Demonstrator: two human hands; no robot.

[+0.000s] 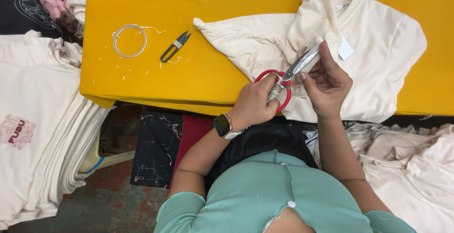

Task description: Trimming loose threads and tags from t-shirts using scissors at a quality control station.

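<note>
Two bare hands meet over the near edge of a bright yellow cloth-covered table, both busy with one pair of red-handled steel scissors. The left hand, with a dark square smartwatch on a pale band at its wrist, is closed around the red loops, fingers through the handles. The right hand is raised just beside it, thumb and fingers pinched on the tip of the blades together with what looks like a small fold of pale cloth; whether the blades themselves are parted or closed cannot be told. The scissors point up and to the right, lying above a cream cotton T-shirt spread flat on the table with a small white tag near its collar. Well to the left on the table lie small black thread snips and, near them, a ring of whitish tape, with thread scraps scattered about. A tall stack of folded cream shirts sits left of the table, and a loose heap of cream garments lies at the lower right.
</note>
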